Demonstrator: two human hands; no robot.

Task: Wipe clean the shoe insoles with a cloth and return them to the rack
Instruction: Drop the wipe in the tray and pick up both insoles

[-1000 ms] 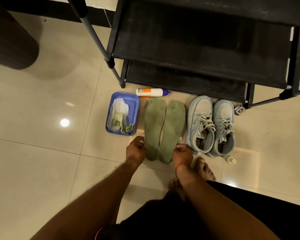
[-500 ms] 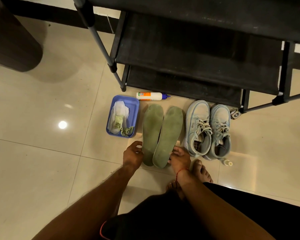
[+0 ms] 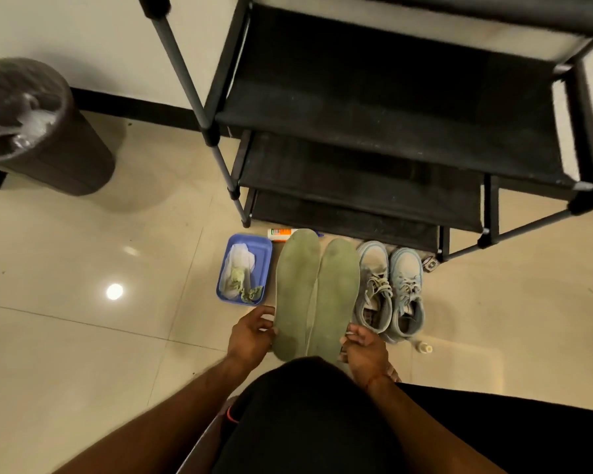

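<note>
A person's left hand (image 3: 252, 333) and right hand (image 3: 365, 350) each grip a heel of 2 green insoles (image 3: 297, 292) side by side, between a blue tray (image 3: 262, 249) holding crumpled cloths (image 3: 240, 273) and 2 pale sneakers (image 3: 404, 289), 1 toe partly hiding a bottle (image 3: 280, 233) before the black shoe rack (image 3: 356, 107).

The left insole (image 3: 297, 292) and the right insole (image 3: 336, 295), both dull green and scuffed, are held side by side with long edges touching, heels near, toes far; the left hand (image 3: 250, 331) grips the left one's heel edge, the right hand (image 3: 365, 347) the other's; a crumpled white and green cloth (image 3: 238, 275) lies in a blue tray (image 3: 262, 249) just left of them; the black rack (image 3: 374, 131), with dark fabric shelves, stands beyond.
</note>
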